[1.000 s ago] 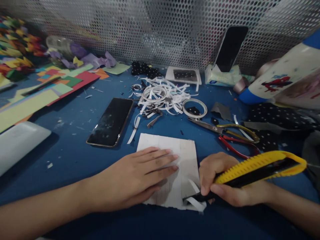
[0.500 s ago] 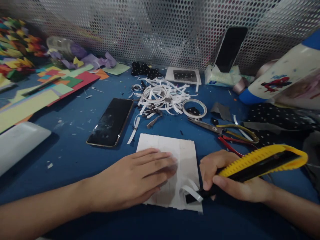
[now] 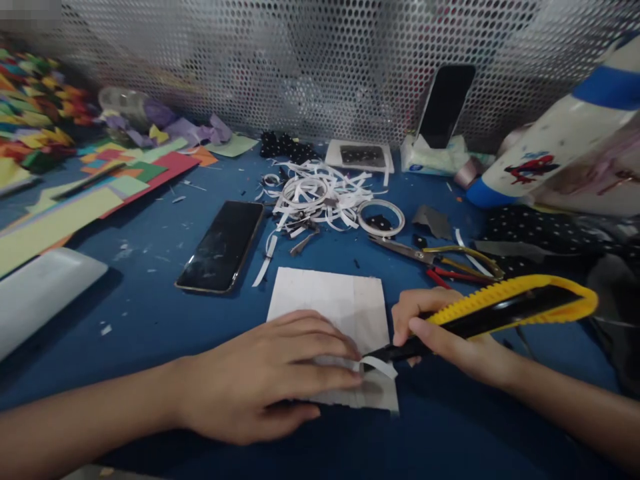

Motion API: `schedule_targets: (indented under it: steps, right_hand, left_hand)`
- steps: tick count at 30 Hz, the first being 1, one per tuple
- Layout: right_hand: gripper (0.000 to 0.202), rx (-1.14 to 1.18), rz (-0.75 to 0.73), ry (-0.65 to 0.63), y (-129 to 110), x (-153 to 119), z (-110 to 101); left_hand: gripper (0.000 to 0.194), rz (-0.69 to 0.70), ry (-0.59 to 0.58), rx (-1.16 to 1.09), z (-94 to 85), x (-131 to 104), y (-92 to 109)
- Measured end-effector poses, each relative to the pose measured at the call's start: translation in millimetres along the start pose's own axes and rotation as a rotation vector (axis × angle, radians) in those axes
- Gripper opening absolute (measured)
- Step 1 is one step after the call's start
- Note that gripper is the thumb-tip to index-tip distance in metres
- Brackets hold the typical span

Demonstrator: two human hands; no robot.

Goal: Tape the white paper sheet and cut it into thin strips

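A white piece of card (image 3: pixel 327 292) lies on the blue table in front of me. My left hand (image 3: pixel 270 373) rests flat across its lower left, fingers stretched out and pressing it down. My right hand (image 3: pixel 440 340) grips a yellow and black utility knife (image 3: pixel 520 307), its black front end pointing left over the card. The knife's tip reaches close to my left fingertips. Beside the tip, a narrow white strip (image 3: pixel 383 367) curls up from the card's right side. Whether the strip is still joined to the card is hidden by my fingers.
A dark phone (image 3: pixel 221 247) lies left of the card. Beyond are a heap of white paper strips (image 3: pixel 330 193), a tape roll (image 3: pixel 381 218) and scissors (image 3: pixel 425 255). Coloured paper (image 3: pixel 90 213) covers the left side; a bottle (image 3: pixel 545 143) stands at the right.
The knife's tip has moved up and left across the card, away from its lower right corner. My left hand has shifted slightly towards me, its fingertips now beside the strip.
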State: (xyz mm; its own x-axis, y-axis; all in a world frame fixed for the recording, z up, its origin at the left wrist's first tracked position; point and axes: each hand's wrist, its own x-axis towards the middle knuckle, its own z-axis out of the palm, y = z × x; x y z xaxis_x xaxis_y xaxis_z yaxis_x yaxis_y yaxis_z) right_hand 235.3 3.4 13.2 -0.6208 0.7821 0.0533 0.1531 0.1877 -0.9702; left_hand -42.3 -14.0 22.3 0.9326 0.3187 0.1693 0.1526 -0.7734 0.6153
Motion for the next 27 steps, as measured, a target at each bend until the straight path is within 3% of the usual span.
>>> schedule_targets:
  steps: [4, 12, 23, 27]
  right_hand:
    - [0.03, -0.016, -0.004, -0.01, -2, 0, 0]
    - [0.035, -0.012, 0.001, 0.0, 0, 0, 2]
    - [0.03, 0.069, -0.008, 0.014, 4, -4, 4]
    - [0.03, 0.104, 0.0, 0.026, 2, -4, 5]
  left_hand:
    - [0.052, -0.046, 0.015, 0.009, 4.0, 0, 1]
    - [0.054, 0.025, -0.016, 0.055, 7.5, 0, 5]
    - [0.044, 0.0, -0.021, 0.247, 25.1, 9, 18]
    - [0.042, 0.072, -0.03, 0.138, 15.2, 14, 30]
